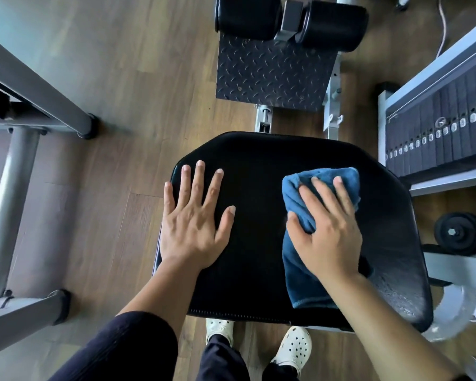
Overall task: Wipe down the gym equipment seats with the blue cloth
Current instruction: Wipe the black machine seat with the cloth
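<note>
Pressing your right hand [327,232] palm-down, you are pinning the folded blue terry cloth [297,281] against the black padded vinyl seat [253,171]. Fingers are lying nearly straight and spread over the cloth, thumb resting on its left edge, so it is a flat press and not a pinch. The cloth is sitting on the seat's right half, running from mid-seat back toward the near edge, bunching a little at your fingertips. Your left hand [195,224] is lying flat on the seat's left part, fingers splayed, holding nothing, little finger reaching the seat's left rim.

Beyond the seat's far edge a dark tread-pattern metal footplate [272,75] is showing, with two black cylindrical roller pads [248,17] past it. Right of the seat a grey-framed stack of black weight plates [437,133] is standing, and a black round dumbbell [456,232] is lying near it. Left of the seat grey steel frame tubes [11,188] are standing on the brown wood-plank floor [138,78]. Your white perforated clogs [294,347] are showing under the seat's near edge.
</note>
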A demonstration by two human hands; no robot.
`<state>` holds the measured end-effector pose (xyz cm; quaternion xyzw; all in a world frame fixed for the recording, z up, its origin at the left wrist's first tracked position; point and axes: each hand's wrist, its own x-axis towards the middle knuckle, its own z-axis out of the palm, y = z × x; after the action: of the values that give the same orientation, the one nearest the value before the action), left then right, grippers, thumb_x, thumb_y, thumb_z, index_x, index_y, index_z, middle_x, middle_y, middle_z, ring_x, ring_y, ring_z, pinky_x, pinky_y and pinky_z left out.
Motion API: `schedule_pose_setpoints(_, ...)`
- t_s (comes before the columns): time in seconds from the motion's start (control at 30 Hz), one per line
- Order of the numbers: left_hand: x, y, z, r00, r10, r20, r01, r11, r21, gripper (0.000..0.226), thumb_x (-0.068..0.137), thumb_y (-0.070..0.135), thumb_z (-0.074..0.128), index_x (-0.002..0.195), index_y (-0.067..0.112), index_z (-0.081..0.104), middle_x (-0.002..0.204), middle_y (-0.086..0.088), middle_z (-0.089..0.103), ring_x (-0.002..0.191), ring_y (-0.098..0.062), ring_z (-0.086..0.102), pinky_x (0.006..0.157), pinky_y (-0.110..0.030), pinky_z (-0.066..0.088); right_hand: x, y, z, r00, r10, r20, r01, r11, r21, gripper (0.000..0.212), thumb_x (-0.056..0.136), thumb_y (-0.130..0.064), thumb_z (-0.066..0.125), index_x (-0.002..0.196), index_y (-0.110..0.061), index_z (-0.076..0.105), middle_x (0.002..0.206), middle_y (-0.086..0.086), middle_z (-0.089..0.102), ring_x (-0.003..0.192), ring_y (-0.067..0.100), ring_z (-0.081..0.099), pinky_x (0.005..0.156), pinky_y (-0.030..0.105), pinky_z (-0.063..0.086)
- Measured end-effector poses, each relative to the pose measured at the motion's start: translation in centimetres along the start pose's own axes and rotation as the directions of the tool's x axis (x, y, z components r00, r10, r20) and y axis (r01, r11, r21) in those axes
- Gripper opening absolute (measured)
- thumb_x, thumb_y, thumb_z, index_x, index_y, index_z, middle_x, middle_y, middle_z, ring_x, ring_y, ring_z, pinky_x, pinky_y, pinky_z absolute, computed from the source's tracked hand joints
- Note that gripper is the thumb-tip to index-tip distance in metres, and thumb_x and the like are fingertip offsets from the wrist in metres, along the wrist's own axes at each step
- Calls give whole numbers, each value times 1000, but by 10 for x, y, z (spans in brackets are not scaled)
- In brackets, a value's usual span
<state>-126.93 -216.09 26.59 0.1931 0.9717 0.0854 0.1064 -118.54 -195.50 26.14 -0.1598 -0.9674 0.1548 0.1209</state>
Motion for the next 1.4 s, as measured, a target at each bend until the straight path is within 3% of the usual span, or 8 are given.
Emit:
schedule_pose_setpoints(0.13,0,-2,1,1000,-3,-4,3,1000,8,65,94,57,16,152,31,1,160,-1,-10,146,-21,-15,118,-43,-9,36,-19,19,997,65,30,-64,998,-22,49,85,-40,49,126,-17,62,134,7,57,137,36,35,96,61,42)
schedule_pose_setpoints(0.4,-1,-2,0,1000,0,16,-1,1000,8,66,93,58,12,152,31,-1,159,-1,-13,145,-20,-18,118,-44,-9,6,-25,6,955,-270,119,260,961,93,43,88,-35,56,127,-18,62,138,3,54,141,28,31,104,50,41)
schedule_pose_setpoints(0.57,0,-1,-1,1000,-2,15,2,1000,0,66,93,58,11,152,32,-1,159,-1,-13,145,-20,-19,118,-44,-9,-13,16,-9,999,26,-26,-27,1000,-14,43,90,-38,52,123,-13,65,135,6,56,139,30,34,103,50,42)
schedule_pose_setpoints(0.7,1,0,-1,1000,-1,9,1,1000,1,65,93,57,12,152,31,0,159,-1,-12,145,-21,-17,118,-45,-9,26,20,0,963,264,-53,-267,962,-54,49,88,-42,46,127,-17,61,138,5,53,139,33,32,102,55,42)
schedule_pose_setpoints(0.83,2,-2,1,1000,3,5,-3,1000,7,65,94,57,12,152,31,0,159,-2,-12,145,-22,-16,118,-45,-8,71,6,20,982,186,8,-186,982,-34,51,85,-41,45,129,-21,60,138,2,54,139,33,32,103,55,40)
schedule_pose_setpoints(1.07,0,-4,0,1000,8,2,-8,1000,1,66,94,57,14,152,30,3,160,-2,-9,146,-21,-15,118,-45,-7,52,-22,21,963,-243,115,234,969,81,45,87,-34,52,126,-16,63,135,4,57,138,30,35,108,48,37)
schedule_pose_setpoints(1.23,-1,0,0,1000,8,-1,-8,1000,-5,65,93,56,14,152,30,5,160,-2,-8,146,-21,-15,118,-44,-8,-3,0,-6,989,-134,58,130,989,71,42,90,-34,51,127,-15,62,137,3,54,142,25,31,104,48,42)
schedule_pose_setpoints(1.4,2,-3,0,1000,5,-5,-5,1000,2,65,93,57,14,152,30,5,160,-2,-8,146,-21,-14,118,-45,-8,17,-5,6,1000,14,14,-14,1000,-14,45,88,-37,47,125,-16,63,134,6,57,138,32,35,99,54,44)
